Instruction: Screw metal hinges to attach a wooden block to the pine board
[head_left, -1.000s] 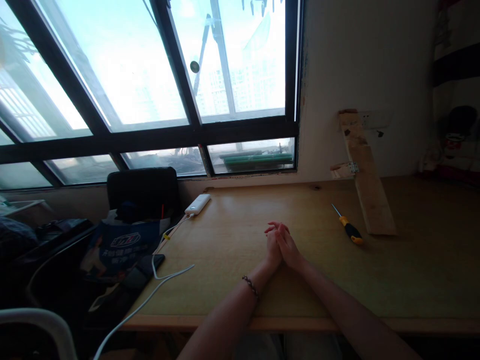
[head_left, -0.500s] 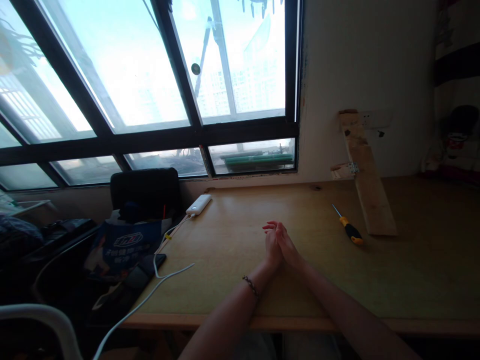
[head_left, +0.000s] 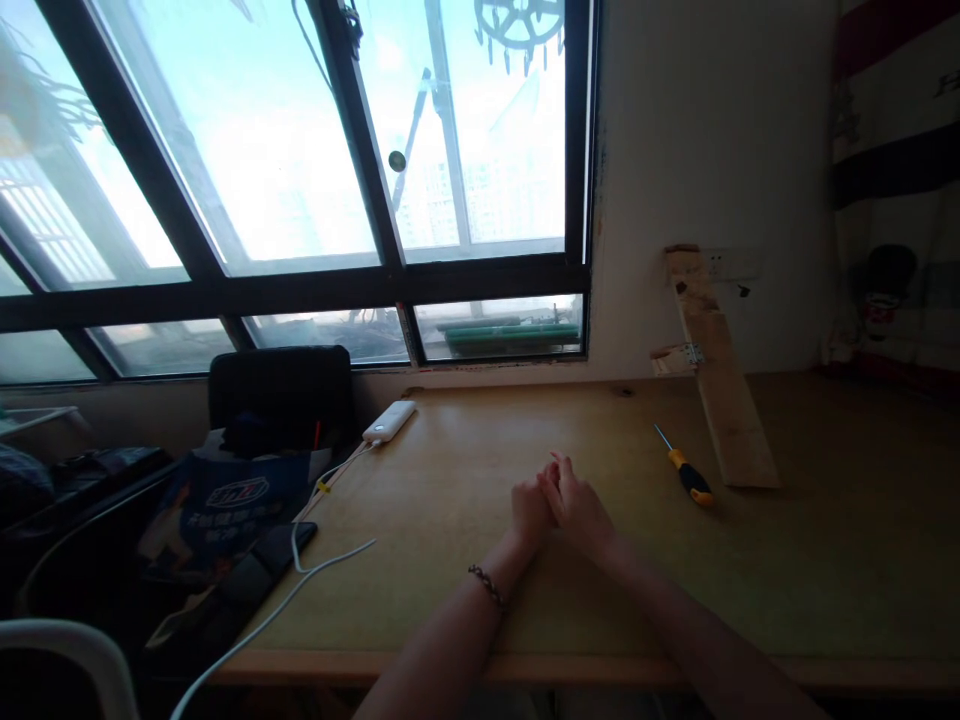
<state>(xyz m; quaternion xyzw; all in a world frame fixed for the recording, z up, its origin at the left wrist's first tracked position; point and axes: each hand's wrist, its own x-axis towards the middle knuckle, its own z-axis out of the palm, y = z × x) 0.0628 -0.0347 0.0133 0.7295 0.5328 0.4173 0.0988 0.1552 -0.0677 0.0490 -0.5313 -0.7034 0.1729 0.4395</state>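
My left hand (head_left: 529,510) and my right hand (head_left: 582,510) are pressed together above the middle of the table. The left one is curled closed, a dark beaded bracelet (head_left: 487,586) round its wrist. Against its fingers lie the bent fingers of the right hand, one fingertip sticking up. No object shows between them. To the right of my hands, apart from them, a screwdriver (head_left: 688,477) with a yellow and black handle lies on the table. Beyond it a wooden board (head_left: 726,385) with a small side piece and a metal hinge (head_left: 693,354) stretches toward the wall.
A white power bank (head_left: 390,421) with a white cable (head_left: 319,568) lies along the left side of the wooden table (head_left: 420,590). A black chair (head_left: 279,395) and a blue bag (head_left: 225,510) stand left of it. Behind are a window and a wall socket (head_left: 715,263).
My hands have gone from loosely interlaced with fingers stretched forward to more tightly curled together. The view has tilted up and turned slightly right. The screwdriver and board lie as before.
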